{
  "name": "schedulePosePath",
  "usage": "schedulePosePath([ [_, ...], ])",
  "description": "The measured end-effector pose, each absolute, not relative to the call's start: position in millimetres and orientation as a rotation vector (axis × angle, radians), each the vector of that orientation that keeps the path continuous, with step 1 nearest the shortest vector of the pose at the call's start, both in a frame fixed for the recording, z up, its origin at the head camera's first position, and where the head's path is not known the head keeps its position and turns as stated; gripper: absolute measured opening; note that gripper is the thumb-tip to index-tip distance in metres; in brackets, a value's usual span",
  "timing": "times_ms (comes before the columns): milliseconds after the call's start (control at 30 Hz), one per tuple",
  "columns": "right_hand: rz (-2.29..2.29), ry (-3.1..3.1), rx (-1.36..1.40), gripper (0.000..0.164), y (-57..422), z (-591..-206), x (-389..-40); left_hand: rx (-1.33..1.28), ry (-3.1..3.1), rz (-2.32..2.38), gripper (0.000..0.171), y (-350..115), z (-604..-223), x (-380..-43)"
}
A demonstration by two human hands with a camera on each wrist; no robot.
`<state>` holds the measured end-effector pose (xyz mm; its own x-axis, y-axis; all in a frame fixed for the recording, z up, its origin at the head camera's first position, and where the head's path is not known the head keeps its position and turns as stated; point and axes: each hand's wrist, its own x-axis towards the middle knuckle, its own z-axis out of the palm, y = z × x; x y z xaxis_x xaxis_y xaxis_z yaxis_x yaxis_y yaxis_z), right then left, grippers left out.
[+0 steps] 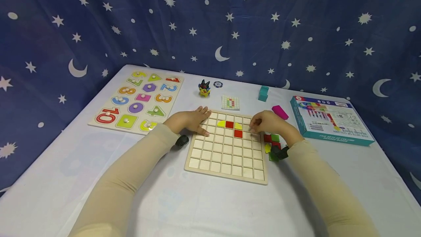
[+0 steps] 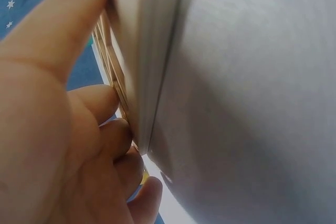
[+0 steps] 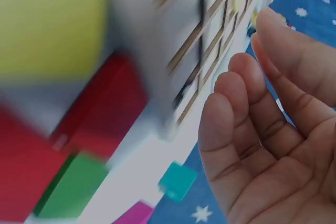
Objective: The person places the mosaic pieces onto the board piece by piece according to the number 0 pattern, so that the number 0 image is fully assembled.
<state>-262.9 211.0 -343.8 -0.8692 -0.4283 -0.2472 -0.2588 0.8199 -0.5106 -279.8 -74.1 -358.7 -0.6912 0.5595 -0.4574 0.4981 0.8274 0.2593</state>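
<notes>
A wooden grid board (image 1: 227, 159) lies on the table. Near its far edge sit two red squares (image 1: 238, 134) and two yellow rounded pieces (image 1: 221, 123). My left hand (image 1: 194, 120) rests on the board's left edge with its fingers spread; in the left wrist view the thumb lies along the rim. Over the far right cells is my right hand (image 1: 268, 123), its fingers loosely bent. The right wrist view shows thumb and index finger close together and nothing held. Red, green (image 1: 275, 138) and yellow loose pieces lie beside the board's right edge, partly hidden by the black wrist camera.
Beyond the board lies a small pattern card (image 1: 230, 102), with a toy figure (image 1: 204, 88) and a round chip (image 1: 218, 84) behind it. A number puzzle (image 1: 135, 107) is at left. Teal (image 1: 263, 93) and magenta blocks (image 1: 280, 112) and a flat box (image 1: 330, 120) are at right.
</notes>
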Motion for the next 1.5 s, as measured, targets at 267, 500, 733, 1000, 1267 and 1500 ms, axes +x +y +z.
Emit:
schedulePosePath([
  [267,-0.667,2.624,-0.437,0.015,240,-348,-258,0.769,2.467,0.172,0.096,-75,-357,-279],
  [500,-0.652,2.621,-0.383,0.024,254,-353,-253,0.768,2.462,0.186,0.096,-75,-356,-278],
  [733,-0.639,2.62,-0.374,0.033,259,-359,-250,0.776,2.459,0.171,0.096,-75,-357,-279],
  [1000,-0.654,2.646,-0.362,0.024,258,-361,-248,0.769,2.457,0.179,0.096,-75,-357,-279],
  [1267,-0.699,2.661,-0.4,0.01,262,-352,-247,0.776,2.46,0.181,0.095,-75,-357,-279],
  [1500,-0.7,2.648,-0.388,0.007,263,-339,-246,0.774,2.459,0.173,0.095,-74,-356,-278],
])
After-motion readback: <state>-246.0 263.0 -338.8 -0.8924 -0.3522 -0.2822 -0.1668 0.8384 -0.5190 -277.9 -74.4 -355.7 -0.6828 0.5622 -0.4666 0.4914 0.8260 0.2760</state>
